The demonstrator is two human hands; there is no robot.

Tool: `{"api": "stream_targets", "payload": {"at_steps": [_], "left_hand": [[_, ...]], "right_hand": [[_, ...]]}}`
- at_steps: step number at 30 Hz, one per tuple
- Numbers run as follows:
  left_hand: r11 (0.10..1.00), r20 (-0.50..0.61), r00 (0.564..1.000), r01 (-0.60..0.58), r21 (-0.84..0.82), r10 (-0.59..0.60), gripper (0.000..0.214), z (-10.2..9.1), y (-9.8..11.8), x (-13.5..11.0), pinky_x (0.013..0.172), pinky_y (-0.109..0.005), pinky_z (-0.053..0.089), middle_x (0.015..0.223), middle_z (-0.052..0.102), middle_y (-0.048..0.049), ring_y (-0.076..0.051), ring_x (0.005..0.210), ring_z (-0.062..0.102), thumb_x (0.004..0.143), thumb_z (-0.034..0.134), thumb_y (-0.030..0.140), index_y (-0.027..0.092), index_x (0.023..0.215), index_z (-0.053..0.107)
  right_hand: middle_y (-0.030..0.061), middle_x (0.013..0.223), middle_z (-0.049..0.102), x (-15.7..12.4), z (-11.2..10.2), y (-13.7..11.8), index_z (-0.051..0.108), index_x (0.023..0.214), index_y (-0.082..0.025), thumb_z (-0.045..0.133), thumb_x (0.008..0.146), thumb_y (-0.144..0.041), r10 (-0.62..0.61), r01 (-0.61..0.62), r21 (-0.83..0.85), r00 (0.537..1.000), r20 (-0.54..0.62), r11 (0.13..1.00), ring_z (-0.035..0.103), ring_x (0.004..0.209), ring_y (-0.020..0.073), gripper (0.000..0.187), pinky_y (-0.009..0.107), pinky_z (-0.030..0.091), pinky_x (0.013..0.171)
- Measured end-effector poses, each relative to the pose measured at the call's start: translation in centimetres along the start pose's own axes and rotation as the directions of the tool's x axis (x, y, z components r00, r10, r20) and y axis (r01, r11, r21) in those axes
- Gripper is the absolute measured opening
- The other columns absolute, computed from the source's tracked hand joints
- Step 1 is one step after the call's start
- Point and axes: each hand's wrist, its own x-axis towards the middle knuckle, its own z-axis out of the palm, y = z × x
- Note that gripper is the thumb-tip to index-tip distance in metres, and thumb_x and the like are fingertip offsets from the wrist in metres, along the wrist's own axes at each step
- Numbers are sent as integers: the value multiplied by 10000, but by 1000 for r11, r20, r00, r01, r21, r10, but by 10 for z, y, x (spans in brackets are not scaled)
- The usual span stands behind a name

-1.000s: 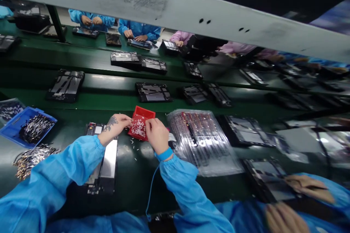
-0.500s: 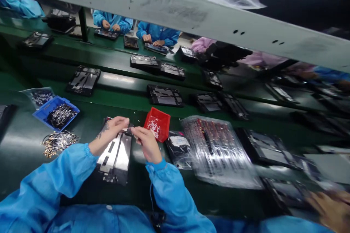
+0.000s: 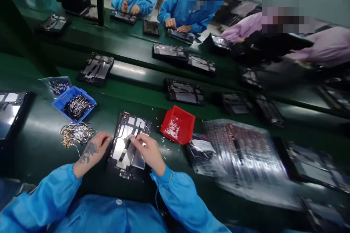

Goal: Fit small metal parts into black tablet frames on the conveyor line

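A black device frame with silver plates lies on the green bench in front of me. My right hand rests on its middle, fingers pinched on something too small to make out. Beside the frame's left edge sits my left hand, its fingers curled against that edge. A red bin holding small white parts stands just right of the frame, with a few loose parts scattered on the bench around it.
A blue bin of thin cables, a loose cable pile and a clear bag lie at left. Plastic-wrapped trays lie at right. More frames ride the green conveyor. Other people in blue and pink coats work opposite.
My hands left the red bin and came down onto the device frame. The left hand slid to the frame's left edge. The view swung down and right.
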Motion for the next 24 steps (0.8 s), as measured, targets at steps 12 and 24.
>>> {"api": "stream_targets", "payload": {"at_steps": [12, 24], "left_hand": [[948, 246, 936, 289, -135, -250, 200, 27, -25, -18, 462, -241, 516, 623, 564, 48, -137, 487, 607, 852, 454, 414, 230, 816, 524], [930, 232, 924, 341, -137, -304, 254, 33, -25, 3, 334, -195, 425, 516, 542, 77, -113, 364, 555, 817, 499, 450, 216, 725, 469]], "right_hand": [[-40, 499, 531, 22, 31, 28, 556, 541, -177, 606, 792, -292, 178, -153, -103, 936, 304, 983, 462, 481, 88, 280, 202, 317, 501], [-54, 552, 484, 18, 32, 14, 520, 594, -188, 594, 815, -217, 123, -36, -314, 957, 262, 949, 445, 545, 93, 235, 216, 307, 551]]}}
